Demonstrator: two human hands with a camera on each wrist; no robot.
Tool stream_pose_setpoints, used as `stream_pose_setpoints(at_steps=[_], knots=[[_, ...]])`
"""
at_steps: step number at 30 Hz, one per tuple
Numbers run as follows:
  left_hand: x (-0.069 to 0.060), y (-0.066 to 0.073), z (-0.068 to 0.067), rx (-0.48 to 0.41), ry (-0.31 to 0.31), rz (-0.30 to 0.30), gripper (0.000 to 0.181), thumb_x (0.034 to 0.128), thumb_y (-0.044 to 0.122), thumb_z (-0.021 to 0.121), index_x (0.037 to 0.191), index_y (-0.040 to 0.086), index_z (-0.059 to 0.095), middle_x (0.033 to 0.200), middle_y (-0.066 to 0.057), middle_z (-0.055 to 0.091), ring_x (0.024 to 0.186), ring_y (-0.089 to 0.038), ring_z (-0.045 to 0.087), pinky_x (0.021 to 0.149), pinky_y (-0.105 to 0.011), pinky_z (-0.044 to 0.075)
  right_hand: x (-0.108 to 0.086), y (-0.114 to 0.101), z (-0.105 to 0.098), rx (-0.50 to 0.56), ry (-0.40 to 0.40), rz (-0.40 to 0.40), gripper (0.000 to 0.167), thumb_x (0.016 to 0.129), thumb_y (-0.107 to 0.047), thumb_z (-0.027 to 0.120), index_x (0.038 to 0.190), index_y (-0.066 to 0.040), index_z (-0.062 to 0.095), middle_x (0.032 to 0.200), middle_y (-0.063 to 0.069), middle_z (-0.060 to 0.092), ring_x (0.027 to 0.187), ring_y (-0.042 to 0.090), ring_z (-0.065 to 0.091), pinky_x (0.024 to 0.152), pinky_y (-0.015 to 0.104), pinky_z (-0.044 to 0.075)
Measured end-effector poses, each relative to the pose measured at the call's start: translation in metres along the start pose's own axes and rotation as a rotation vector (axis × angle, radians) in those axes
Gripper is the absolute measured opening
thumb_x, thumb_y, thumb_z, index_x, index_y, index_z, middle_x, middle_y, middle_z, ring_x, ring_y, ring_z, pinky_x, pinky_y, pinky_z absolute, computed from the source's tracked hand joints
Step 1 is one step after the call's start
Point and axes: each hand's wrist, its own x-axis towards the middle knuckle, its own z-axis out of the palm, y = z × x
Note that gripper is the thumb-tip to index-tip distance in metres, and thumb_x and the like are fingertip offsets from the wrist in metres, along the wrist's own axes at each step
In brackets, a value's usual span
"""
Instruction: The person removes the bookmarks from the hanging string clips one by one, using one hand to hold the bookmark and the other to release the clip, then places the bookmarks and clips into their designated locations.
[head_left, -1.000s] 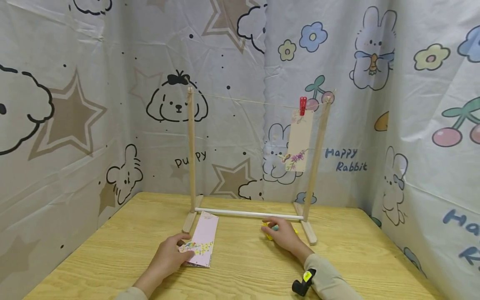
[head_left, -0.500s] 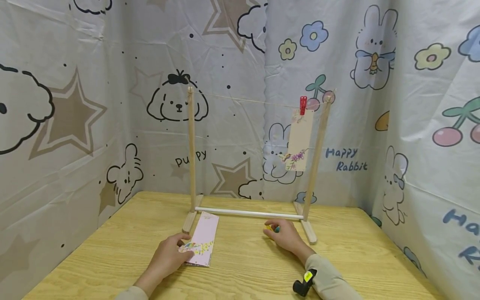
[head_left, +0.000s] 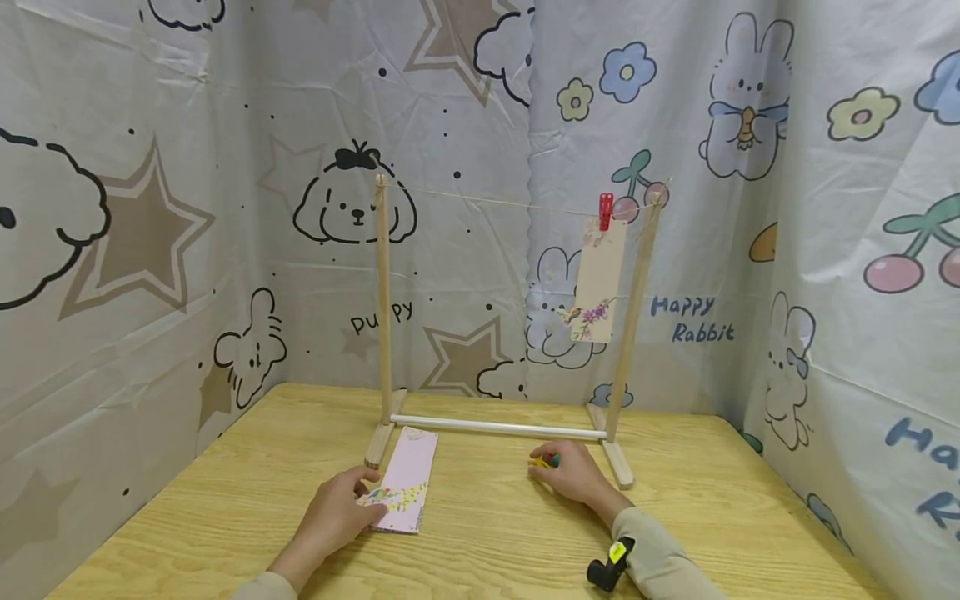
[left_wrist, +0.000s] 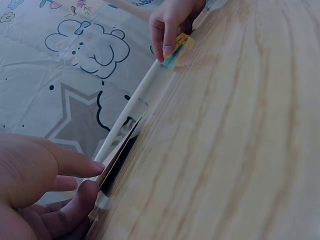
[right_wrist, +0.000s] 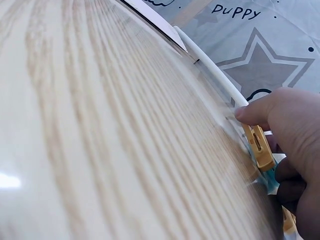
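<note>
A pink bookmark (head_left: 409, 475) printed with yellow flowers and a bird lies on the table at the left, with at least one more card under it. My left hand (head_left: 339, 508) pinches its near left edge between thumb and fingers, as the left wrist view shows. Farther right, my right hand (head_left: 572, 469) is low over the tabletop and pinches a yellow clothespin (right_wrist: 259, 147). A teal clothespin (right_wrist: 271, 181) is tucked by the curled fingers, partly hidden. Another yellow piece (right_wrist: 288, 221) shows below them.
A wooden stand (head_left: 384, 300) with a string (head_left: 480, 198) across its top rises behind the hands. From the string hangs a cream bookmark (head_left: 600, 279) under a red clothespin (head_left: 605, 212). A white rod (head_left: 495, 427) joins the feet. Printed curtain (head_left: 465, 108) surrounds the table (head_left: 480, 533).
My right hand has drawn slightly right and toward me, its fingers shifting on the clothespins; less yellow shows around it. The left hand and the pink bookmark have hardly moved.
</note>
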Motion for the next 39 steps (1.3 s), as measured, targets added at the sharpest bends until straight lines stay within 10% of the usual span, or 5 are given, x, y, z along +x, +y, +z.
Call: stream_pose_setpoints(at_steps=[39], knots=[[0.0015, -0.0004, -0.0016, 0.086, 0.012, -0.005, 0.040, 0.0767, 0.012, 0.088, 0.111, 0.004, 0.069, 0.094, -0.004, 0.063, 0.084, -0.021, 0.058, 0.077, -0.047, 0.051, -0.0030, -0.0009, -0.0009, -0.013, -0.042, -0.034, 0.021, 0.087, -0.022, 0.083, 0.106, -0.011, 0.079, 0.090, -0.005, 0.065, 0.084, 0.014, 0.059, 0.077, 0.040, 0.050]])
